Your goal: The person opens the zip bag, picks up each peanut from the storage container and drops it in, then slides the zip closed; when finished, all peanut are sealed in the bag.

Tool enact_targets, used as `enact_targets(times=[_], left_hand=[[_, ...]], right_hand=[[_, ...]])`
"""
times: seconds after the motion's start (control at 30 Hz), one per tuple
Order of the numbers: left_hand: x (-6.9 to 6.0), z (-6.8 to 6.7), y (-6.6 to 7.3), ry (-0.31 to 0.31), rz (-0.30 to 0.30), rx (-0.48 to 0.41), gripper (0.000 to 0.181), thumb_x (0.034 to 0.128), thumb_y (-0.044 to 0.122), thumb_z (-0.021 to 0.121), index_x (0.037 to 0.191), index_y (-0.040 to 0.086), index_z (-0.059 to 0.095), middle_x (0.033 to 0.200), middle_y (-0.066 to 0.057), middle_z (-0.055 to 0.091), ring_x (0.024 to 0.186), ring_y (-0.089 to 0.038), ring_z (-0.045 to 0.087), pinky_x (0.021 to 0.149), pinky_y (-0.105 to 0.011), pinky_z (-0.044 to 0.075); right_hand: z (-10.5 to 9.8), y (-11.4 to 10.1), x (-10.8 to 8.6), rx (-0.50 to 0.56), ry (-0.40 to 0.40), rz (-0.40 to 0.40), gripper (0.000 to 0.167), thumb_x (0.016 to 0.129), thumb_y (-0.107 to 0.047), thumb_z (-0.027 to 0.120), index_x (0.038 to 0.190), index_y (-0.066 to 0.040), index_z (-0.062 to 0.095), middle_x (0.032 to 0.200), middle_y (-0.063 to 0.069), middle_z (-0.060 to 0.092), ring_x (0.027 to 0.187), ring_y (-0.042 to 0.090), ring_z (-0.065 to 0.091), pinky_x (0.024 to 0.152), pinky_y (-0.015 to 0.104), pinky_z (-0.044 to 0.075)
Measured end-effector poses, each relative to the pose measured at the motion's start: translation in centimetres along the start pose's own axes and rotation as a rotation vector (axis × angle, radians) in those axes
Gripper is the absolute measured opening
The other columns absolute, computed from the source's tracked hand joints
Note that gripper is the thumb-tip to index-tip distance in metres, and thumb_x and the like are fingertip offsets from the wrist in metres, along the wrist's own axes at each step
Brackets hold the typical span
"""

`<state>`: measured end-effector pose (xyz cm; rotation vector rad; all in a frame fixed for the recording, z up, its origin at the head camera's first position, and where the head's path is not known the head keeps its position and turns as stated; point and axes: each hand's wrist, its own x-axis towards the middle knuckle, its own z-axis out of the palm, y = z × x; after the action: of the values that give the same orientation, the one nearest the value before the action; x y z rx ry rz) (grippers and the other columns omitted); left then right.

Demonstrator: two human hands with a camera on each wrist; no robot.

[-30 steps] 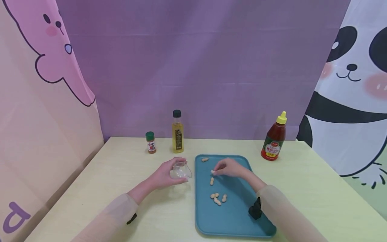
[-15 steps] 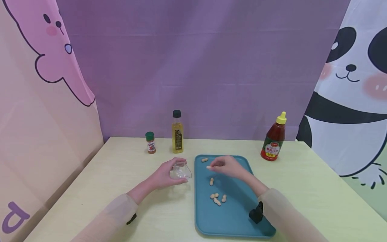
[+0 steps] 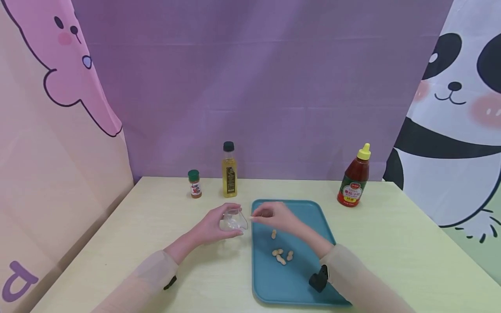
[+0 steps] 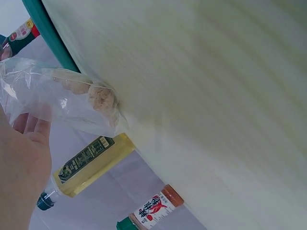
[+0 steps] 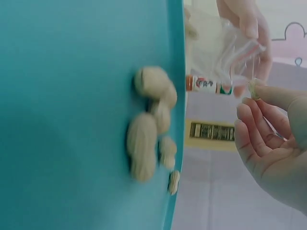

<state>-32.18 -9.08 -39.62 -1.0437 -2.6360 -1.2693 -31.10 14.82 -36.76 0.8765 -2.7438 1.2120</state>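
Note:
My left hand (image 3: 214, 224) grips a clear plastic bag (image 3: 235, 220) left of the blue tray (image 3: 299, 293); in the left wrist view, peanuts (image 4: 101, 98) show inside the bag (image 4: 62, 103). My right hand (image 3: 278, 216) is over the tray's left edge, close to the bag's mouth. In the right wrist view, that hand (image 5: 276, 129) pinches a peanut (image 5: 254, 89) between thumb and finger, beside the bag's opening. Several peanuts (image 3: 281, 260) lie on the tray, with one (image 3: 274, 234) farther back.
At the back of the table (image 3: 117, 243) stand a small green-capped jar (image 3: 195, 184) and a bottle of yellow oil (image 3: 229, 174). A red sauce bottle (image 3: 353, 182) with a yellow cap is at the back right, beyond the tray. A purple cloth (image 3: 250, 87) hangs behind.
My right hand has moved left across the tray to the bag with the pinched peanut, and now covers the tray's back-left peanut from the head view. My left hand has stayed nearly still.

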Motion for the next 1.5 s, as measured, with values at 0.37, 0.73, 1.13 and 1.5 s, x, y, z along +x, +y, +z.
enact_targets(times=[0.37, 0.73, 1.13, 1.5], left_hand=[[0.0, 0.1, 0.1, -0.003, -0.022, -0.004, 0.071, 0.0762, 0.038, 0.077, 0.135, 0.016, 0.044, 0.133, 0.001, 0.054, 0.123, -0.018, 0.050, 0.100, -0.042, 0.045], [0.0, 0.0, 0.1, 0.001, 0.003, 0.002, 0.070, 0.0770, 0.036, 0.076, 0.135, 0.013, 0.044, 0.133, 0.000, 0.054, 0.123, -0.018, 0.051, 0.101, -0.041, 0.044], [0.0, 0.1, -0.1, 0.000, -0.004, -0.007, 0.073, 0.0767, 0.039, 0.076, 0.136, 0.013, 0.043, 0.134, 0.001, 0.053, 0.123, -0.019, 0.050, 0.101, -0.042, 0.045], [0.1, 0.2, -0.2, 0.002, 0.006, -0.002, 0.071, 0.0767, 0.036, 0.077, 0.135, 0.011, 0.044, 0.133, 0.000, 0.055, 0.122, -0.018, 0.052, 0.101, -0.043, 0.044]], right_hand=[[1.7, -1.1, 0.9, -0.023, -0.002, -0.094, 0.016, 0.086, -0.024, 0.068, 0.094, -0.010, 0.071, 0.082, -0.001, 0.068, 0.066, 0.004, 0.056, 0.061, 0.019, 0.050], [1.9, -1.2, 0.9, -0.041, 0.001, -0.099, 0.017, 0.087, -0.022, 0.067, 0.098, -0.009, 0.071, 0.086, -0.001, 0.068, 0.068, 0.004, 0.058, 0.061, 0.020, 0.050], [1.7, -1.2, 0.9, -0.041, 0.014, -0.075, 0.016, 0.087, -0.021, 0.067, 0.098, -0.010, 0.071, 0.087, -0.002, 0.068, 0.069, 0.007, 0.057, 0.061, 0.020, 0.050], [-0.6, -0.6, 1.6, -0.077, 0.066, -0.029, 0.014, 0.087, -0.021, 0.067, 0.098, -0.012, 0.071, 0.089, 0.000, 0.068, 0.074, 0.010, 0.060, 0.064, 0.022, 0.052]])
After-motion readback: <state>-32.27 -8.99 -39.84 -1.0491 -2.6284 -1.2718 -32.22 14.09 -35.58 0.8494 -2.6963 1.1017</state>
